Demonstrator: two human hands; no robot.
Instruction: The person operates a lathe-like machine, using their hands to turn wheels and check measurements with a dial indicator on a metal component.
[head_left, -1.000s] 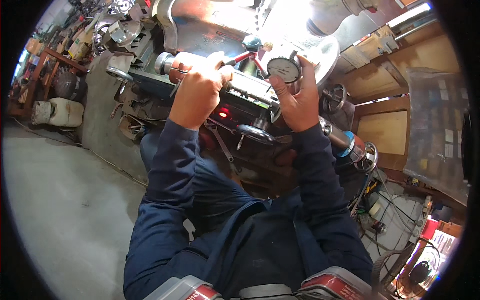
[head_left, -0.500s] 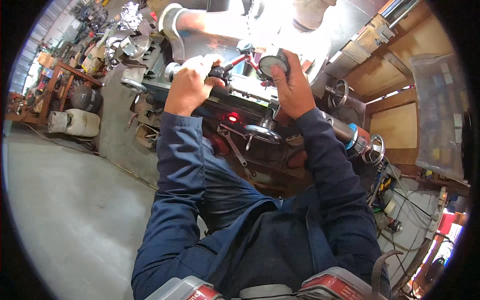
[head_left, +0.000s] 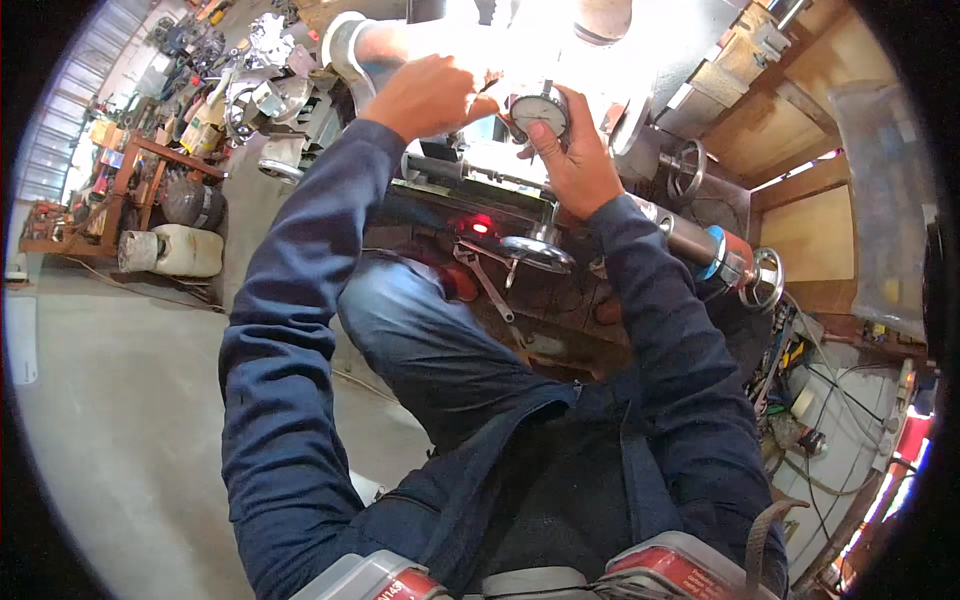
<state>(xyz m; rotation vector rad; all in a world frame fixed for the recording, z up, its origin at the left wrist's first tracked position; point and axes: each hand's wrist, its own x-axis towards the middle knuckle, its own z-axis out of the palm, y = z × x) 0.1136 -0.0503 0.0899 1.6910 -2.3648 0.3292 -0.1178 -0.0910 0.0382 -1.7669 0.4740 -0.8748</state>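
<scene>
My right hand [head_left: 582, 165] grips a round dial gauge [head_left: 537, 117] with a pale face and dark rim, the thumb lying across its front. Just left of the gauge, my left hand [head_left: 437, 95] is closed, its fingertips bent together near the gauge's edge. What those fingertips hold is lost in glare. Both hands are over a metal machine with a steel shaft [head_left: 478, 172] running below them. A chrome handwheel [head_left: 537, 253] sits on the machine's near side, beside a glowing red light [head_left: 481, 227].
An adjustable wrench [head_left: 487, 285] hangs below the red light. To the right are a second handwheel [head_left: 765, 280] and wooden panels [head_left: 800, 240]. Metal parts [head_left: 265, 100] crowd the far left, near a pale tank [head_left: 175, 250]. Strong light washes out the top middle.
My left hand has left the black clamp piece and moved up and right, closer to the gauge. My right hand keeps hold of the gauge. The view has shifted slightly.
</scene>
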